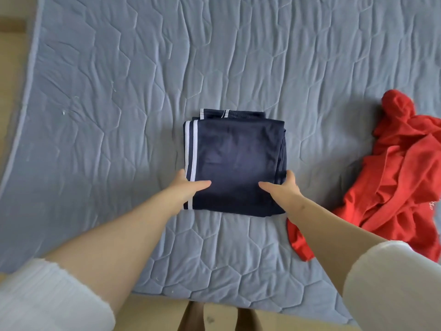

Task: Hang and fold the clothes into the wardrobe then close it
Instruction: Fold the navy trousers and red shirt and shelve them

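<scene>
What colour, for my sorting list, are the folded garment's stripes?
White stripes on navy garment; head view.

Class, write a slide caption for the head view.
Left hand and right hand hold a folded navy garment on a quilted mattress, red garment crumpled alongside.

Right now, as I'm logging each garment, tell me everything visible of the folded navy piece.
The navy garment is folded into a flat, roughly square stack of smooth fabric. Two white stripes run down its left edge, and an elastic waistband shows at the far side. It lies on the blue quilted mattress. The left hand and right hand hold its near side edges, thumbs on top.
</scene>
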The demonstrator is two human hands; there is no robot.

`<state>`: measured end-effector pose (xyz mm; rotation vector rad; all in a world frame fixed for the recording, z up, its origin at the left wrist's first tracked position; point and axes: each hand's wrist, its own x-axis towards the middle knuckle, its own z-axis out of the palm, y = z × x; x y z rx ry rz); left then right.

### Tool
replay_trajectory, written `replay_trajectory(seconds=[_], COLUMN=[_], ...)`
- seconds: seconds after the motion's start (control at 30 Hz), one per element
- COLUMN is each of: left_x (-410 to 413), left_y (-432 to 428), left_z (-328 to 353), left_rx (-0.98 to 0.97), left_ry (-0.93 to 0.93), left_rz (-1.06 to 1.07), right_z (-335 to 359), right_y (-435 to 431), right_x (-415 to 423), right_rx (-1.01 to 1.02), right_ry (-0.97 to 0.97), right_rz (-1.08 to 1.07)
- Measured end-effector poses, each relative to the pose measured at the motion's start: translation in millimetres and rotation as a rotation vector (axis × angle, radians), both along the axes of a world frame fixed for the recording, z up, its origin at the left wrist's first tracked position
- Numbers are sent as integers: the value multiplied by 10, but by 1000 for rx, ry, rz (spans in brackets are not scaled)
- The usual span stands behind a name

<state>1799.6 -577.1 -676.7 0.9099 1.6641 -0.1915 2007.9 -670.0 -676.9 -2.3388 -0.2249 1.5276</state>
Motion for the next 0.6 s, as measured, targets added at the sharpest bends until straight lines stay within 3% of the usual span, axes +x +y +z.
replay_trajectory(seconds=[0.1, 0.2, 0.43, 0.5, 0.6], left_x=[-129, -258, -694, -722, -558], left_y=[-36, -154, -835, -843, -643], left_z=[-161, -239, -214, -232, -208], left_rx=[48, 70, -136, -95, 106], left_ry=[-3, 8, -14, 30, 33], left_rz=[-144, -233, -310, -306, -120], right_z=[-194, -299, -275, -282, -235], right_y=[-65, -161, -912, -936, -717], right_x=[-52, -111, -428, -368, -239], right_rx=[47, 20, -170, -170, -27], right_ry=[54, 0, 145, 50, -139], right_rz=[-64, 96, 163, 186, 122])
